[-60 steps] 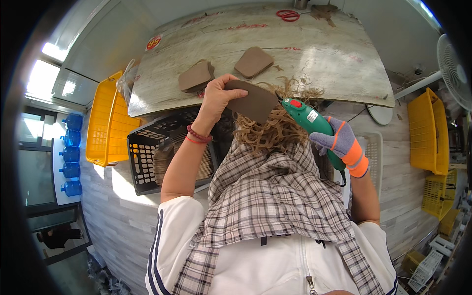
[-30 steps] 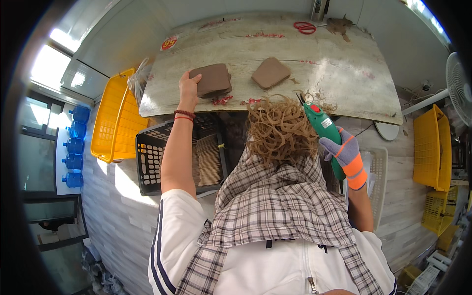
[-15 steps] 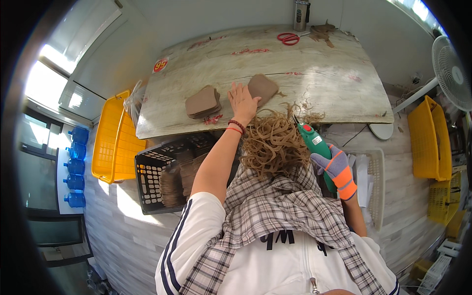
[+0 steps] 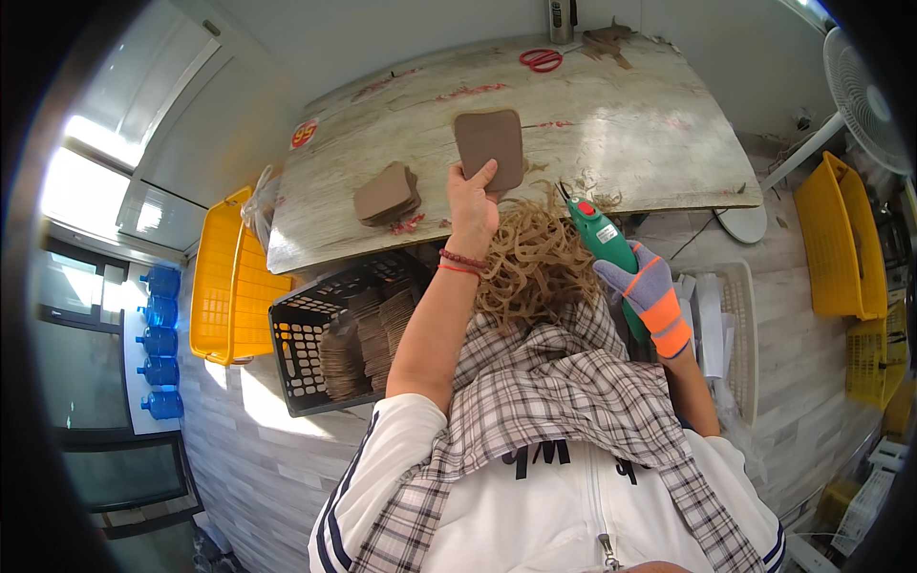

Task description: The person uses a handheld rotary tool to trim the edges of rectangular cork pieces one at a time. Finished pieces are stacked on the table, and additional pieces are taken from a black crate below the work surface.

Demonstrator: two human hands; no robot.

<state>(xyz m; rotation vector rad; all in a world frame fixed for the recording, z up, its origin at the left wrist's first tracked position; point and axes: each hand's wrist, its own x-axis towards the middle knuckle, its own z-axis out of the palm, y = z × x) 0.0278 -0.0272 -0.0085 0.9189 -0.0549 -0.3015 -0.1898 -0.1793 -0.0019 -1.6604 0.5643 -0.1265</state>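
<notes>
My left hand [image 4: 472, 202] is bare and closed on a flat brown piece with rounded corners [image 4: 491, 143], its thumb on the face of the piece. It holds the piece tilted up over the table's near edge. In its grey and orange glove, my right hand [image 4: 648, 294] grips green electric scissors [image 4: 602, 229], the blades pointing up and away from me. Between the two hands, a heap of curly brown trimmings [image 4: 535, 253] covers my lap and touches the table edge. To the left on the table lies a small stack of similar brown pieces [image 4: 384, 196].
The worn wooden table [image 4: 659, 115] bears red-handled scissors [image 4: 542, 60] and brown scraps [image 4: 608, 40] at the back. Below it, a black crate [image 4: 298, 353] holds many brown pieces. A white basket [image 4: 745, 334], yellow baskets [image 4: 215, 296] and a fan [image 4: 864, 105] stand around.
My left hand, flat on the table beside a brown piece before, now holds a brown piece raised up. My right hand still holds the electric scissors near the trimmings. The view has shifted slightly.
</notes>
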